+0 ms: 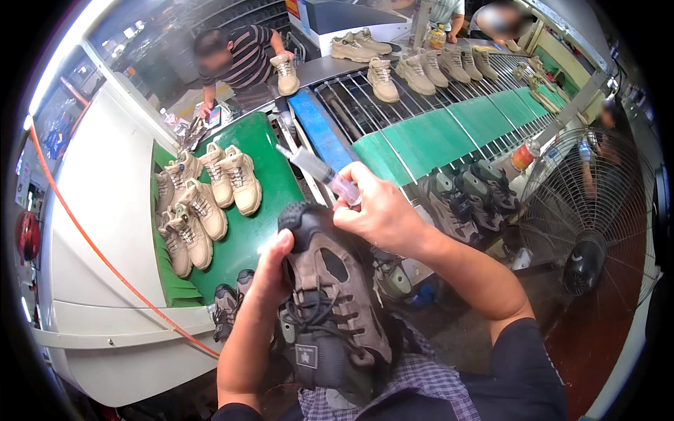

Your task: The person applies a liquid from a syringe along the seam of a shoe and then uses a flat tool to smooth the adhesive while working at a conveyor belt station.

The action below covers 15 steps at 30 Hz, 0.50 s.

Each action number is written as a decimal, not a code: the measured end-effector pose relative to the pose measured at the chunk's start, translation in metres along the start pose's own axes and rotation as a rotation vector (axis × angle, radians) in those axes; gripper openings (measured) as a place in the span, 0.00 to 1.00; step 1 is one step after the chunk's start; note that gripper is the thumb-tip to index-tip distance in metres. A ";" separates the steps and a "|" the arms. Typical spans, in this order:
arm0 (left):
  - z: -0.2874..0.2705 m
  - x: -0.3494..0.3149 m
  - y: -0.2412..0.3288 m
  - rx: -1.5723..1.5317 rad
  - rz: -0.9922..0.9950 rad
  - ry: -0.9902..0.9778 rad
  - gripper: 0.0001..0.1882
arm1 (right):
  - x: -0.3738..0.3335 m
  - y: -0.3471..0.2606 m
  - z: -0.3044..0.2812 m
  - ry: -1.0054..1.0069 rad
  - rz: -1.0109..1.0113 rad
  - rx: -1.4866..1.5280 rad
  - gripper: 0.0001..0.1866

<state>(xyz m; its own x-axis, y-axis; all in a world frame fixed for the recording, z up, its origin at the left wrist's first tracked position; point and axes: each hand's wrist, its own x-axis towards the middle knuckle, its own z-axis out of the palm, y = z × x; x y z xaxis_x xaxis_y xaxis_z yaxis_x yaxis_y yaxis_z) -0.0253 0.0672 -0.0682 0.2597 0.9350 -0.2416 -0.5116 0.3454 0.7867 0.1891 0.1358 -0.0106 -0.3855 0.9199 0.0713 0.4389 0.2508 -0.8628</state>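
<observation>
Right hand [385, 210] closed round clear syringe [319, 170], nozzle pointing up-left; fill inside barrel hard to tell. Left hand [270, 270] clamped near toe of grey-brown shoe [330, 270], held above lap, toe away from person. Dark square label [307, 356], pale emblem, on shoe's tongue. Red-yellow jar [524, 155] near fan [586, 263], contents unclear. Tan shoes [242, 186] on green belt [256, 133].

Their short-sleeved top [525, 368] is dark navy, the checked garment [432, 387] purple and white; left hand [272, 265] and right hand [382, 212] are bare.
</observation>
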 end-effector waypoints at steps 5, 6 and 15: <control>-0.039 -0.016 -0.022 0.019 -0.006 -0.052 0.42 | -0.012 0.023 0.026 -0.064 0.026 0.236 0.13; -0.047 -0.018 -0.018 0.028 -0.021 -0.044 0.43 | -0.013 0.025 0.033 -0.052 0.033 0.317 0.14; -0.082 -0.040 0.055 0.495 -0.075 -0.196 0.46 | -0.032 0.020 0.079 -0.162 0.101 0.708 0.10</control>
<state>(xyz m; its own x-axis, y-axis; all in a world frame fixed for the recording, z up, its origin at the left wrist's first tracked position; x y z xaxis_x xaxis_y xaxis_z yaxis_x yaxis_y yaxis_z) -0.1310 0.0556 -0.0621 0.4529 0.8603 -0.2341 -0.0510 0.2871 0.9565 0.1461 0.0874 -0.0694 -0.5106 0.8582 -0.0532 -0.1299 -0.1382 -0.9819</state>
